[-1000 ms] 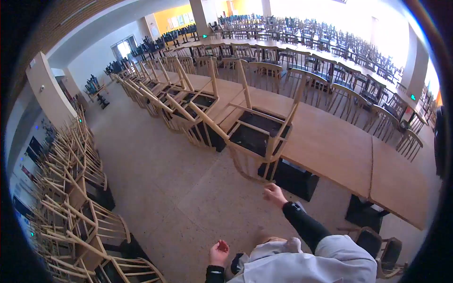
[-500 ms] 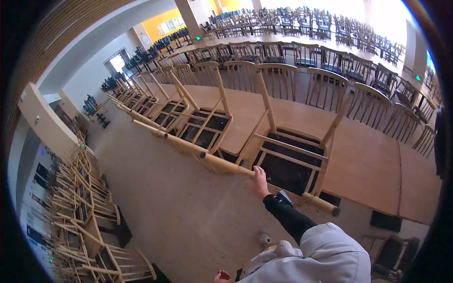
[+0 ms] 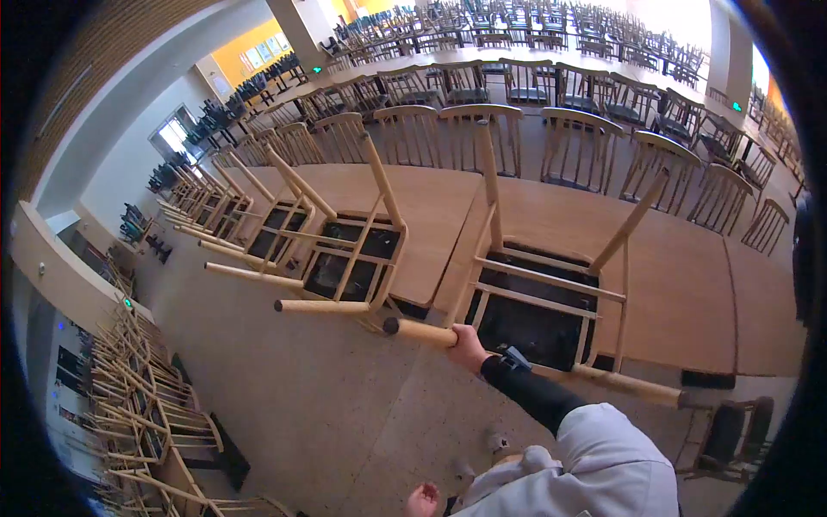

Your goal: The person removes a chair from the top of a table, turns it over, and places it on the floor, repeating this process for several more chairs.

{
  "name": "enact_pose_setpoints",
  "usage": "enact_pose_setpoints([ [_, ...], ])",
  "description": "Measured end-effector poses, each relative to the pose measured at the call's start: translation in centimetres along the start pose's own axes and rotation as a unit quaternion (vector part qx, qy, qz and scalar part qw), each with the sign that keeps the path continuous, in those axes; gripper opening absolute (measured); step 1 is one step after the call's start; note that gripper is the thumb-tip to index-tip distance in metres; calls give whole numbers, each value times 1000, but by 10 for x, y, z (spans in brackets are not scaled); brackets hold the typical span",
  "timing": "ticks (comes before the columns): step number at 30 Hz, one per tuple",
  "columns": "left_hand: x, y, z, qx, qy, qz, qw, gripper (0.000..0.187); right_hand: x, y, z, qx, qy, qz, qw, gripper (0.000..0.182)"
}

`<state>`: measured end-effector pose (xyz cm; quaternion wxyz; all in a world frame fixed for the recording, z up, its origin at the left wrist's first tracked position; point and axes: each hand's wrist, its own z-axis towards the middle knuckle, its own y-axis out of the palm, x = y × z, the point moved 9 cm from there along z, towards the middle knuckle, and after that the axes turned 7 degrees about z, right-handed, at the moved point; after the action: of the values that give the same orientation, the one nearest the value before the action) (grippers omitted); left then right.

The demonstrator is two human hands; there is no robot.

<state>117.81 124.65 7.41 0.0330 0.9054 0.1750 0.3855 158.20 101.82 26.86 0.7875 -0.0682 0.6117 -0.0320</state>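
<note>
My right hand [image 3: 469,349], with a dark band at the wrist, is wrapped round a near leg [image 3: 422,333] of an upturned wooden chair [image 3: 538,291]. That chair rests seat-down at the near edge of a long wooden table [image 3: 672,297], its black seat underside and crossbars showing. Its other near leg juts right over the edge, and two legs rise at the back. My left hand [image 3: 422,500] hangs low at the bottom of the view, partly cut off, its fingers loosely bent with nothing visible in them.
More upturned chairs [image 3: 353,258] line the table to the left. Upright chairs [image 3: 581,146] stand along its far side. Stacked chairs [image 3: 146,414] crowd the lower left beside the walkway [image 3: 319,388]. A dark-seated chair [image 3: 728,439] stands at lower right.
The view has shifted, and the upturned chairs on the left appear farther left. The held chair looks slightly turned, its right near leg reaching farther right. My right hand stays on its leg.
</note>
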Motion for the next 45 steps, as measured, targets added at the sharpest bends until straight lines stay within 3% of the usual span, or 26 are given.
enact_pose_setpoints([
  [2,-8,16,19,-84,-74,-251,962,19,-3,-5,1,-6,51,31,998,24],
  [5,-36,-1,72,-52,-146,-252,955,15,-60,-28,1,4,42,72,997,20],
  [8,-26,1,92,-14,-168,-161,972,16,-49,-50,1,1,26,102,994,19],
  [9,14,24,75,-30,-133,-81,987,18,-67,-64,1,0,21,102,995,22],
  [14,5,22,134,-31,-133,-27,990,37,-135,-135,-15,56,2,188,981,17],
  [17,65,63,117,-29,-110,74,991,51,-176,-172,-37,101,-1,278,955,16],
  [18,80,70,109,-27,-97,134,986,56,-192,-182,-43,99,-48,317,942,16],
  [20,75,72,132,-49,-69,131,988,60,-217,-200,-56,104,-94,347,927,16],
  [22,69,76,151,-73,-44,131,988,64,-224,-227,-77,193,-90,413,885,16],
  [24,88,88,158,-126,82,-43,988,63,-236,-240,-98,209,-91,422,877,17],
  [25,85,86,158,-136,78,-41,987,63,-240,-247,-108,216,-91,439,868,17],
  [27,71,105,132,-324,10,74,943,58,-249,-254,-135,199,-108,426,876,18],
  [30,86,102,95,-348,-4,80,934,46,-266,-254,-180,206,-131,413,877,20],
  [32,88,91,96,-335,-31,155,929,40,-282,-256,-217,222,-167,403,872,19],
  [34,121,94,86,-411,66,49,908,30,-298,-254,-259,257,-184,388,866,20],
  [39,179,111,66,-433,20,139,891,43,-333,-252,-366,324,-255,356,839,21],
  [45,195,177,19,-544,31,219,810,48,-335,-253,-510,439,-294,324,785,25],
])
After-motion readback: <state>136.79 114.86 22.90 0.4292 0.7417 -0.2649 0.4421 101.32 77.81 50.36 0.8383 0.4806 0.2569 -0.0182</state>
